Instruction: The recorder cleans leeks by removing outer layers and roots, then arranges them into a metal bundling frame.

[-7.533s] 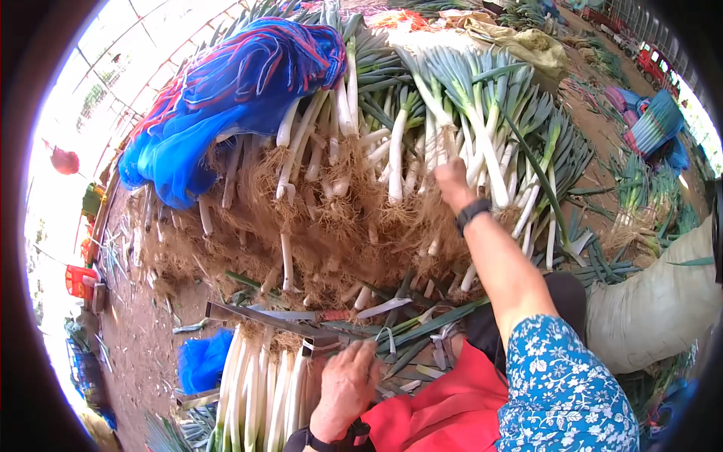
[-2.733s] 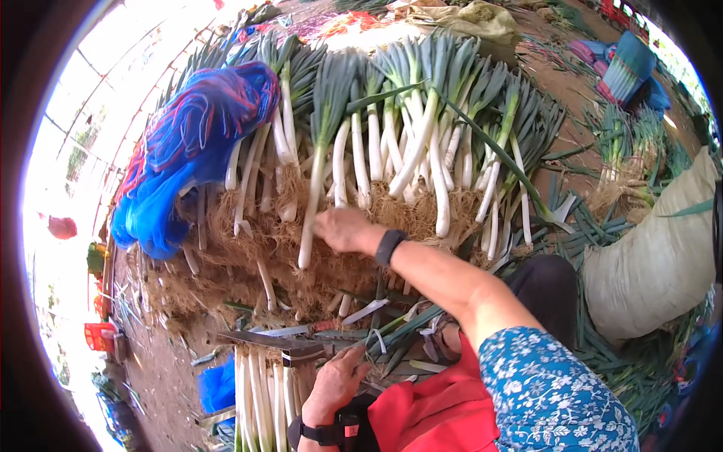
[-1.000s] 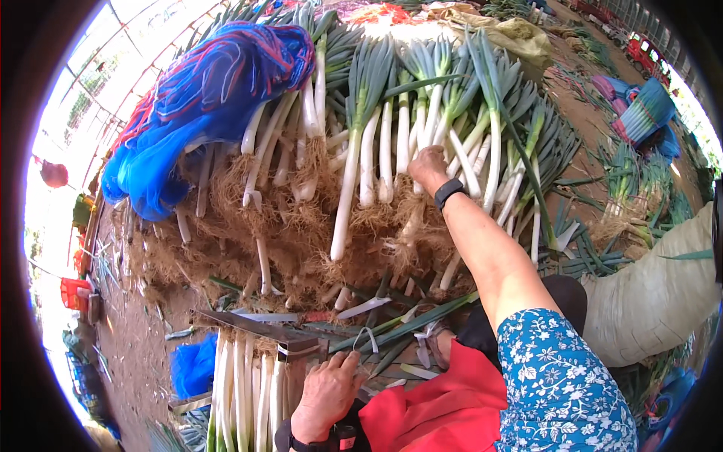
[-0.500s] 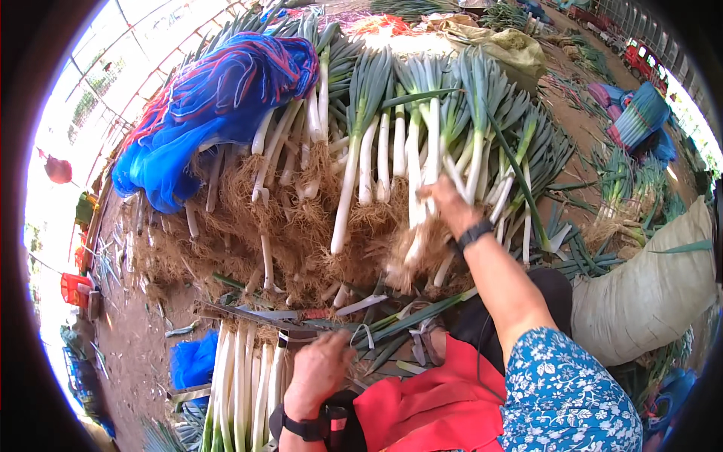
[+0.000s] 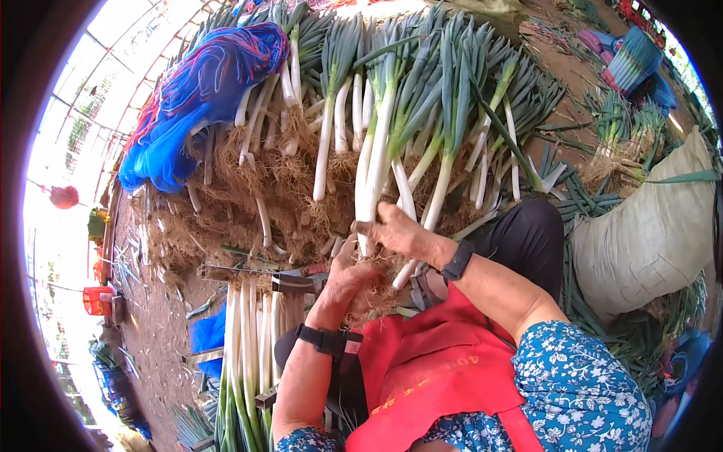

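My left hand [image 5: 349, 280] is closed around the root end of a few long green onions [image 5: 374, 169]. Just above it, my right hand [image 5: 403, 232] grips the lower white stems of the same onions, thumb toward the left hand. Their green leaves point away from me, over the pile. Brown hairy roots [image 5: 376, 297] hang below my left hand, above the red apron. Ahead lies a large heap of green onions [image 5: 325, 154] with their roots toward me. Fingers of both hands are partly hidden by stems and roots.
A bundle of green onions [image 5: 254, 331] sits in a metal frame [image 5: 294, 283] at the near left. Blue netting [image 5: 218, 90] covers the heap's left part. A full pale sack [image 5: 644, 233] stands at right, with loose leaves [image 5: 584, 203] beside it.
My right hand has drawn several green onions out of the heap toward me. My left hand has moved up and right from beside the metal frame and taken hold of their root end.
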Motion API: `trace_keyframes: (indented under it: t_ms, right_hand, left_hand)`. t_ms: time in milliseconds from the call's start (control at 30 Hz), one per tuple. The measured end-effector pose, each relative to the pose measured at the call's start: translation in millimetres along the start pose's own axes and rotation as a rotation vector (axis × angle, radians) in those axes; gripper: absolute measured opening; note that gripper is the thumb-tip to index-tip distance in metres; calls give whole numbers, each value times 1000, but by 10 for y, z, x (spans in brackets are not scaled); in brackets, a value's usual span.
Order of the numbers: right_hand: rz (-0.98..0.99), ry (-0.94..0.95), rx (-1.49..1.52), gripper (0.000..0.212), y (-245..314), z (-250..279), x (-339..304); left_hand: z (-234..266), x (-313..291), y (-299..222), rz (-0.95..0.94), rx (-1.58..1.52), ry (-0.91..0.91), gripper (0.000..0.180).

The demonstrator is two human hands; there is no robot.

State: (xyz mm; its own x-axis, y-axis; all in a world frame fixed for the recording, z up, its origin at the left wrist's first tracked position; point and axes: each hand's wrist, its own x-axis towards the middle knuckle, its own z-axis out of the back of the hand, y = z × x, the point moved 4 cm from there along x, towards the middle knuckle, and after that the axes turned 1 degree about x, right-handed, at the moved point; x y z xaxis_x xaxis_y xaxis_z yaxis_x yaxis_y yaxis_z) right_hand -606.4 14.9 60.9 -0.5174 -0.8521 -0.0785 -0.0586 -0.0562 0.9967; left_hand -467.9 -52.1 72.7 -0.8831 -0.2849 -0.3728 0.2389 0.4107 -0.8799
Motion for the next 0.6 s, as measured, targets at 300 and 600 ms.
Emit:
trace_keyframes:
  t_ms: [300, 600]
  right_hand:
    - [212, -438, -635, 53, -405, 833, 210]
    - [187, -264, -148, 40, -57, -120, -456]
  left_hand:
    - [88, -25, -87, 37, 58, -50, 38]
    - [30, -68, 6, 153, -308, -18, 39]
